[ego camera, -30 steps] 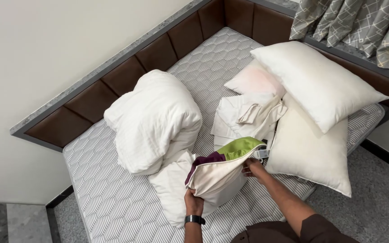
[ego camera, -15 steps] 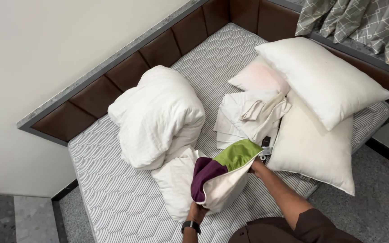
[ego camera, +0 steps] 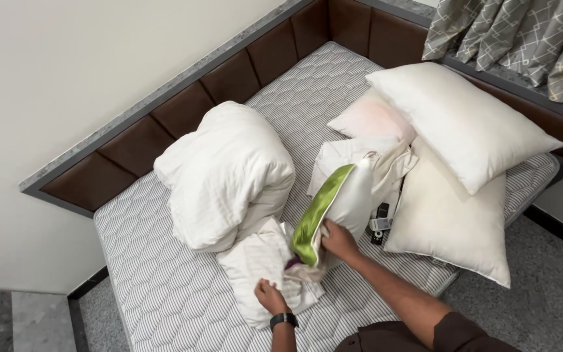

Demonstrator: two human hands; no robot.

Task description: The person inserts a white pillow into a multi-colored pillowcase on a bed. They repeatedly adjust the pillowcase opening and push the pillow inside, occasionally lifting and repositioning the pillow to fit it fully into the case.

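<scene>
Evidently to keep it upright on the mattress (ego camera: 164, 287), the right hand (ego camera: 337, 238) grips the green-edged cream cushion (ego camera: 340, 202) while the left hand (ego camera: 270, 296) closes on folded white cloth (ego camera: 255, 261) beside it.

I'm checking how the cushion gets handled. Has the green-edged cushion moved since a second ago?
Yes. The green-edged cushion has been tipped upright by the right hand, rising toward the folded sheets, away from the mattress edge.
</scene>
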